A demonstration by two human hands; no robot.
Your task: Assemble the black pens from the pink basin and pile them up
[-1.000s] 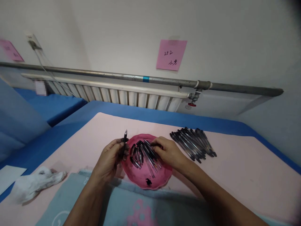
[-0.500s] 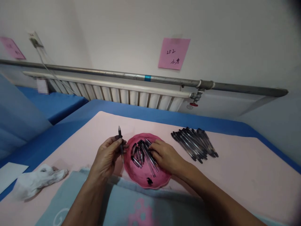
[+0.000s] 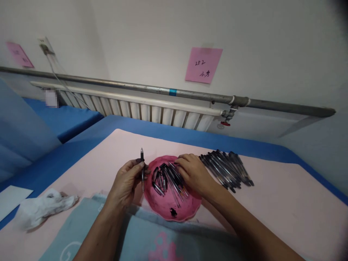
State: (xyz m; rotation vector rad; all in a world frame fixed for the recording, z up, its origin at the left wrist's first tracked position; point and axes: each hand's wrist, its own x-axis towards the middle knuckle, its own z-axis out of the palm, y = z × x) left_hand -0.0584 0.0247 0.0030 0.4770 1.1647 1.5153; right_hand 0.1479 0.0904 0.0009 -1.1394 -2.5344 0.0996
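My left hand (image 3: 129, 179) pinches a clear-barrelled pen (image 3: 142, 167) upright at the left rim of a pink dish, its metal writing tip pointing up. The pink dish (image 3: 160, 208) has a scalloped edge and a black ink blot near its front. Inside it lie several black pen caps (image 3: 158, 188) and long, thin clear pen tubes (image 3: 174, 194). Over the dish's back right side, my right hand (image 3: 194, 172) has its fingers curled together beside these parts. Whatever its fingertips grip is hidden. A row of capped pens (image 3: 225, 168) lies to the right.
A pink mat (image 3: 277, 195) covers the blue table (image 3: 190, 136). At the left lie a crumpled white cloth (image 3: 49, 208) and a white sheet (image 3: 13, 199). A blue-grey patterned cloth (image 3: 141, 232) is nearest me. Behind the table are a radiator (image 3: 152, 110) and a pipe (image 3: 130, 85).
My right hand has shifted up and back from among the pen parts toward the dish's back rim. My left hand still holds the pen upright. The camera view has shifted slightly.
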